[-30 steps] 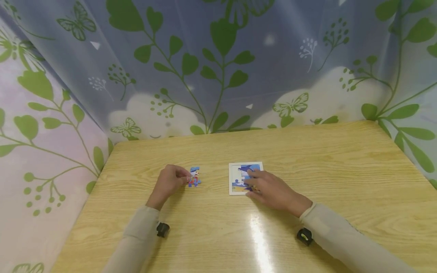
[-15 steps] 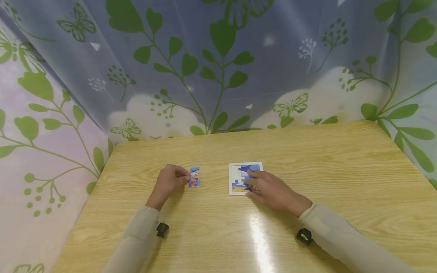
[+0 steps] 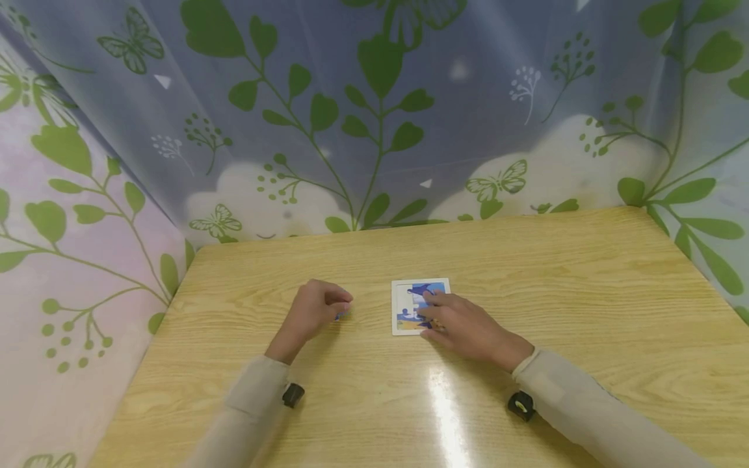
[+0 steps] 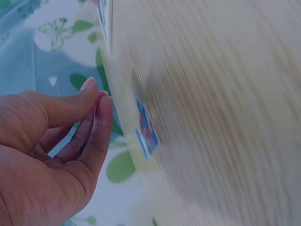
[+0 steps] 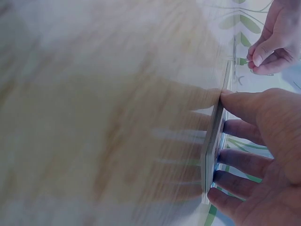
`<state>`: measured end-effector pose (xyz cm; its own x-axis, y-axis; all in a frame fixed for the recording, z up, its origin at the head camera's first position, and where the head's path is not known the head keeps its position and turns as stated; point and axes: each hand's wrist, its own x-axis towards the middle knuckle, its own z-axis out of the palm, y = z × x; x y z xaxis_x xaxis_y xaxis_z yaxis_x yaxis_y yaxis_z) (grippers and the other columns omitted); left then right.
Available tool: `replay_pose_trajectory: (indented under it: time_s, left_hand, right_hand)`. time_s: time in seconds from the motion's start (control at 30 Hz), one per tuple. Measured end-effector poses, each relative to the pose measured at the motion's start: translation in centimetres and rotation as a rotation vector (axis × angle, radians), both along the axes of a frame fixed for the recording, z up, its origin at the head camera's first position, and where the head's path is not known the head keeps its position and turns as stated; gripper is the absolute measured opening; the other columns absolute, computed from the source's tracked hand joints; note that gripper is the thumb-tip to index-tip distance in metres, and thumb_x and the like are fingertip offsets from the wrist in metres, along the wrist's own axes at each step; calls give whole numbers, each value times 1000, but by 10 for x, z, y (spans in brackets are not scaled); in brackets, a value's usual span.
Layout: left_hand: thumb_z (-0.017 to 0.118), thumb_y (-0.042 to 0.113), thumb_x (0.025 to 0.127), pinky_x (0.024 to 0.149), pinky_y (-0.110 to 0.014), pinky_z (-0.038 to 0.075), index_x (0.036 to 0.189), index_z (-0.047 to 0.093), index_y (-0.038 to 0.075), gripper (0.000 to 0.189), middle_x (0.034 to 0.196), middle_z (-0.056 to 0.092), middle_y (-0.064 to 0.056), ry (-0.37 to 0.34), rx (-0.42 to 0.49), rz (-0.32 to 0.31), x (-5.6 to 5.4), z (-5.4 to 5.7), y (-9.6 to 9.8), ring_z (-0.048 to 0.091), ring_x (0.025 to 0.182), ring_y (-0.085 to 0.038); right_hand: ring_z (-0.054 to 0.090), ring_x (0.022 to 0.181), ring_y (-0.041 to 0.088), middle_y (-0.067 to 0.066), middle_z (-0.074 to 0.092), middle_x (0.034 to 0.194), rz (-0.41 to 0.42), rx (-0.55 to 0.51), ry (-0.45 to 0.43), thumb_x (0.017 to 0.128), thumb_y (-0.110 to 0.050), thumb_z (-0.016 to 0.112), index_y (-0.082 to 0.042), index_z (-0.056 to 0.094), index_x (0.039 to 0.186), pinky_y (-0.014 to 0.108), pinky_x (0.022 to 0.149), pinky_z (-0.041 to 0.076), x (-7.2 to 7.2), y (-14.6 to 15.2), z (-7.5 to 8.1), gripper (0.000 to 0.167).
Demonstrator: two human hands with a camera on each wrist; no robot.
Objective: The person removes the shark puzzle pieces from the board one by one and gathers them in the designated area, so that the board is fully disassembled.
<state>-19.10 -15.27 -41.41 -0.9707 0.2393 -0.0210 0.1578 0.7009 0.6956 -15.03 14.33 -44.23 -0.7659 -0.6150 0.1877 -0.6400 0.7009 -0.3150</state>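
Note:
My left hand (image 3: 313, 311) is poised over a few small printed jigsaw pieces (image 4: 147, 131), which lie on the table left of the tray. Its thumb and fingertips meet in the left wrist view, with a gap between them and the pieces; no piece shows between them. From above, the hand covers most of these pieces. A square white-framed puzzle tray (image 3: 402, 332), partly filled with a blue picture, lies under my right hand (image 3: 471, 325). The right fingers are spread and rest on the tray, with the thumb (image 5: 240, 103) touching its edge. Pale cells show at its left.
The wooden table (image 3: 363, 403) runs back to a leaf-patterned curtain (image 3: 328, 117), with another patterned side (image 3: 76, 273) at the left. Both wrists wear small black devices, one under the left sleeve (image 3: 251, 396).
My left hand has moved a little to the right and now covers the loose jigsaw pieces that it was touching from their left side. My right hand and the tray have stayed in place.

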Motion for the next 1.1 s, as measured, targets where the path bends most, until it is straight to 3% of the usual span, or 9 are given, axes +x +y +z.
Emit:
replay_pose_trajectory:
  time_s: [0.3, 0.67, 0.87, 1.1]
  left_hand:
    - [78, 4, 88, 81, -35, 59, 94, 79, 3, 6, 93, 76, -7, 8, -8, -84, 1, -5, 36, 72, 89, -20]
    - [78, 7, 89, 80, -35, 59, 96, 79, 4, 8, 95, 77, -6, -12, -6, -187, 3, -12, 61, 72, 89, -19]
    - [80, 11, 88, 76, -32, 58, 95, 79, 7, 9, 93, 77, -4, 0, -75, -187, 6, -15, 68, 71, 84, -15]
    - [84, 12, 83, 68, -25, 55, 92, 78, 4, 13, 82, 74, -2, 0, -76, -194, 6, -15, 73, 66, 72, -10]
  right_hand:
    - [53, 130, 44, 28, 57, 138, -7, 7, -5, 95, -23, 73, 1, 69, 125, 54, 107, 43, -1, 0, -2, 38]
    - [54, 128, 44, 28, 57, 137, -1, 4, 5, 94, -21, 74, 1, 69, 124, 54, 106, 44, -1, 1, -1, 38]
    - [55, 128, 45, 29, 58, 136, 7, -6, 17, 93, -20, 75, 2, 70, 123, 53, 105, 45, -1, 1, -1, 38]
    - [56, 126, 44, 28, 59, 135, 14, -11, 33, 92, -20, 76, 2, 70, 122, 53, 104, 46, -1, 0, -1, 37]
